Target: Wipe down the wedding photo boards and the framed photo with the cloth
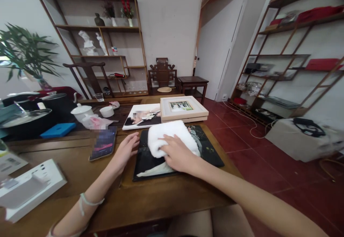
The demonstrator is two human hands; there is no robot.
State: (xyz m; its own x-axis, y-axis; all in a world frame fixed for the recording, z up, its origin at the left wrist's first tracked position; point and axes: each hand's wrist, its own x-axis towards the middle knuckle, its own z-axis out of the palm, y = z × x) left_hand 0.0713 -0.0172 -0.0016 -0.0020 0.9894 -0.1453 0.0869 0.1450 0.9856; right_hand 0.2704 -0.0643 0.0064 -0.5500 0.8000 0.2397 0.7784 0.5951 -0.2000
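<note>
The right hand (178,154) lies on top of a folded white cloth (166,134), its fingers curled down into the fabric and gripping it, and presses the cloth against a dark photo panel (212,152). The panel lies flat on the wooden counter (134,201), near its right edge and straight ahead of the person. The cloth covers the upper middle of the panel, so only part of the picture shows around it: a pale shape along the lower left and a small figure to the right of the cloth. The left hand (126,150) is open, with its fingers stretched out flat. It rests on the counter with the fingertips touching the left edge of the panel. A pale bracelet (87,202) circles the left wrist. Just left of that hand lies a phone (103,143) with its screen up. Behind the panel, a second photo print (141,117) lies flat, and a white-framed picture (183,108) sits beside it on the right, overlapping its corner. Farther left on the counter stand a small white cup (106,111), a white lidded bowl (81,112), a blue box (58,129) and a dark pot with a glass lid (27,117). A white box (29,188) sits at the near left corner.
</note>
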